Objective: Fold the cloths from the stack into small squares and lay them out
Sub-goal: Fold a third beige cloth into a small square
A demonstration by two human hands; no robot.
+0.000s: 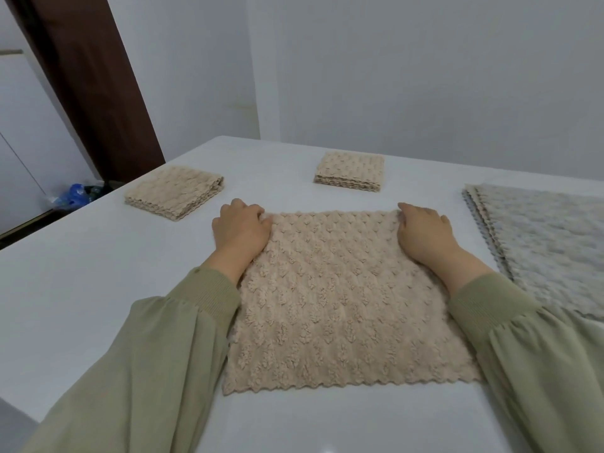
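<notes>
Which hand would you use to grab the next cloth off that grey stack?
The right hand, probably. The stack lies just beyond it on the table's right side; the left hand would have to cross the beige cloth.

I see a white table (81, 282) filling the lower frame. A beige cloth (336, 305) lies spread flat at centre. Two folded beige squares sit further up: one (175, 192) upper left, one (349, 171) upper centre (well apart). A grey stack (549, 246) lies at right edge.
</notes>
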